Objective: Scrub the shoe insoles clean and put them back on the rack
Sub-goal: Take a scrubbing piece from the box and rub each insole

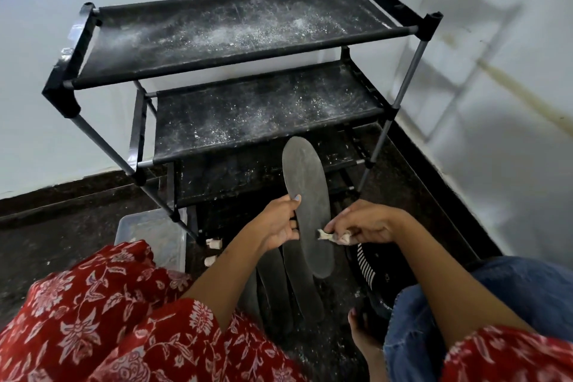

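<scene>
A long grey insole [305, 189] is held upright in front of the black shoe rack [235, 40]. My left hand [279, 226] grips its left edge near the middle. My right hand [366, 223] is closed on a small whitish scrubbing piece [333, 236] that touches the insole's right edge. More dark insoles [297, 291] lie on the floor below, between my knees. The rack's fabric shelves [263, 112] are dusted with white powder and carry nothing.
A clear plastic container [152, 236] sits on the dark floor at the left, beside the rack's leg. Small white bits [214, 243] lie near it. A black striped object [372, 273] rests at the right. White walls meet in a corner behind and to the right.
</scene>
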